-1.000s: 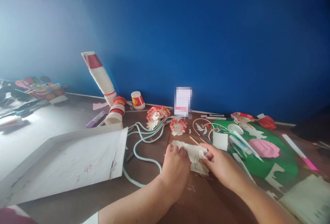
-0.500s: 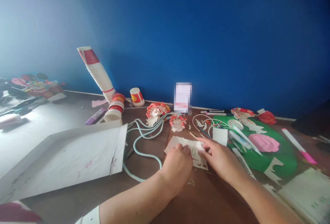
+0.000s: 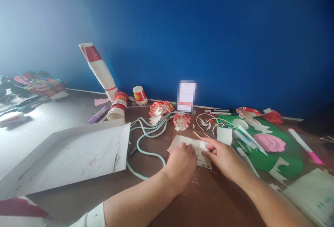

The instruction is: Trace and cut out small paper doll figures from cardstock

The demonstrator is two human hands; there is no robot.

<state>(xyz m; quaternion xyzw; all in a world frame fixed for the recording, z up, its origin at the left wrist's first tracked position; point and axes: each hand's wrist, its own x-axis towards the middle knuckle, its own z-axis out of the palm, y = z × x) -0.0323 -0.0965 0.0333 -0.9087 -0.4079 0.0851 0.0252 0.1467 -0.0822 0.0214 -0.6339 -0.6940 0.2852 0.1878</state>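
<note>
A cream sheet of paper with dark drawn lines lies on the brown table in front of me. My left hand is closed, its curled fingers pressed onto the sheet; the fingertips are partly hidden. My right hand pinches a small white piece of paper between thumb and forefinger at the sheet's right side. A thin wooden stick juts out beyond the right forefinger; whether the hand holds it too I cannot tell. Just behind the sheet sits a small red-and-white cut paper cup.
At left lies a white box lid, with a pale blue cord beside it. Stacked paper cups lean against the blue wall. A green sheet with markers, a pink paper piece and scraps lies at right.
The view has shifted slightly, so everything sits a little higher and further right. Both hands keep nearly the same hold over the sheet.
</note>
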